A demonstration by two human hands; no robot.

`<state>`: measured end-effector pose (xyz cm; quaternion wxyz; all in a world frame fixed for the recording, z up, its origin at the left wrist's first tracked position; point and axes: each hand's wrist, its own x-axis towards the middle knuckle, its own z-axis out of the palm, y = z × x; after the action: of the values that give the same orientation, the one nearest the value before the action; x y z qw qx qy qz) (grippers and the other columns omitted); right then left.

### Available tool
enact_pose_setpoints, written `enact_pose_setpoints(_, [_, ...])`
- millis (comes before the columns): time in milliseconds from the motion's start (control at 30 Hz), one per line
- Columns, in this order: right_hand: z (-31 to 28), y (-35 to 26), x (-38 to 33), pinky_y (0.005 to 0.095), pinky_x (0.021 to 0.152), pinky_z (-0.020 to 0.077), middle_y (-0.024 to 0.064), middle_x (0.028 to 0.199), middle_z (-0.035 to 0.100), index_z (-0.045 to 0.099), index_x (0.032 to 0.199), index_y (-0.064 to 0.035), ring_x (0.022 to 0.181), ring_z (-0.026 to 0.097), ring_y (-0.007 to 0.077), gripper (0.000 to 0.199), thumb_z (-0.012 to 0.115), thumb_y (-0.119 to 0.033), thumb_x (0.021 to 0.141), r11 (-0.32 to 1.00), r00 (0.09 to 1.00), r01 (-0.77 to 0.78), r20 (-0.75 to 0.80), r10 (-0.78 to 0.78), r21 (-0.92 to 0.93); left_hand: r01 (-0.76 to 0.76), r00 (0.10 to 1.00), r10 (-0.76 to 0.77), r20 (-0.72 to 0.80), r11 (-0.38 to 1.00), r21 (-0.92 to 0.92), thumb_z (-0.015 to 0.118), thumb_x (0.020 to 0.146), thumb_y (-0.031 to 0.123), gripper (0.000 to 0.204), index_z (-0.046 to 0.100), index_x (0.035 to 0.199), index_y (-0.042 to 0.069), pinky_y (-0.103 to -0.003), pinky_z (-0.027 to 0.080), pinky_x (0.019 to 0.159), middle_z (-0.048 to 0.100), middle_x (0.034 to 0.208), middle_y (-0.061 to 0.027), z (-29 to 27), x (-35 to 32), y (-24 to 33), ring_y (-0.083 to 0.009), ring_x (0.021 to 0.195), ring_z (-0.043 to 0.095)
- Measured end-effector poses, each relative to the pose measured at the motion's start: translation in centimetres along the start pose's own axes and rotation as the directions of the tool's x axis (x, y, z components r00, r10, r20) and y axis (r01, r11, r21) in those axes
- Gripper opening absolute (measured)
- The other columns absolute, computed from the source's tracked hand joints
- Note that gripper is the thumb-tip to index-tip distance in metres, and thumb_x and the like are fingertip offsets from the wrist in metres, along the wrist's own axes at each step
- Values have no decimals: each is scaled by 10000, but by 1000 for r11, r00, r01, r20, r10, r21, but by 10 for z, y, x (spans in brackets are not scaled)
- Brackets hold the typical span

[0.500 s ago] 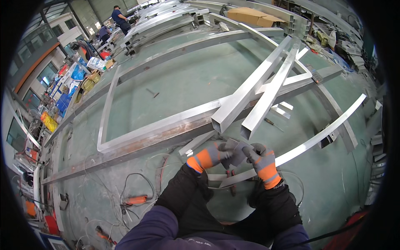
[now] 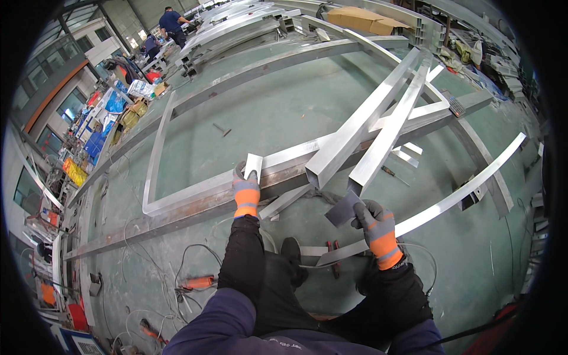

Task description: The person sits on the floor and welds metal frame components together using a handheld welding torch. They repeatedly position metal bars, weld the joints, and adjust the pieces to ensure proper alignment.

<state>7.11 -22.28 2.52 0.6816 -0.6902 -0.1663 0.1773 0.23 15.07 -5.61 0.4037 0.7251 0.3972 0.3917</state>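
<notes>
My left hand (image 2: pixel 246 192), in a grey and orange glove, is closed on a small bright metal plate (image 2: pixel 253 164), thumb across its lower part. It holds the plate upright at the front rail of a silver rectangular tube frame (image 2: pixel 207 188); whether they touch I cannot tell. In the same kind of glove, my right hand (image 2: pixel 376 228) pinches a dark grey flat plate (image 2: pixel 342 209) by its right side. That plate hangs tilted just below the cut ends of two square metal tubes (image 2: pixel 362 176), which lie slanting across the frame.
A rusty steel beam (image 2: pixel 154 228) supports the frame. To the right, a curved metal strip (image 2: pixel 461 198) sweeps past my right hand. Near it lie a screwdriver (image 2: pixel 389 171) and small offcuts (image 2: pixel 406 157). An orange power tool (image 2: pixel 198 283) with cables rests lower left. Two people work far back.
My hands have parted. The left has moved away to the upper left with the bright plate, up to the frame rail, while the right stays near its place with the dark plate.
</notes>
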Motion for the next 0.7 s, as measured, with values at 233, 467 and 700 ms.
enact_pose_setpoints(233, [0, -4, -6, 259, 586, 453, 25, 686, 632, 688, 1007, 54, 634, 598, 96, 315, 653, -253, 945, 996, 999, -7, 47, 11, -86, 67, 997, -37, -71, 872, 485, 657, 862, 153, 320, 683, 1180, 152, -401, 488, 959, 618, 1234, -160, -4, 5, -1, -337, 1115, 617])
enact_pose_setpoints(467, [-9, -6, -8, 260, 592, 464, 25, 711, 631, 685, 1011, 54, 632, 607, 102, 303, 652, -240, 944, 993, 999, 7, 42, -2, -120, 12, 993, 50, -105, 856, 517, 651, 879, 211, 279, 692, 1152, 170, -432, 469, 985, 585, 1288, -167, -2, 11, -16, -350, 1176, 569])
enact_pose_setpoints(700, [-7, -1, -9, 250, 583, 464, 33, 730, 635, 679, 1033, 57, 639, 620, 104, 284, 642, -212, 950, 998, 999, 23, 32, -21, -55, -115, 979, 173, -112, 908, 403, 659, 869, 119, 238, 691, 1101, 80, -400, 479, 952, 664, 1166, -154, 4, 25, -21, -320, 1102, 611])
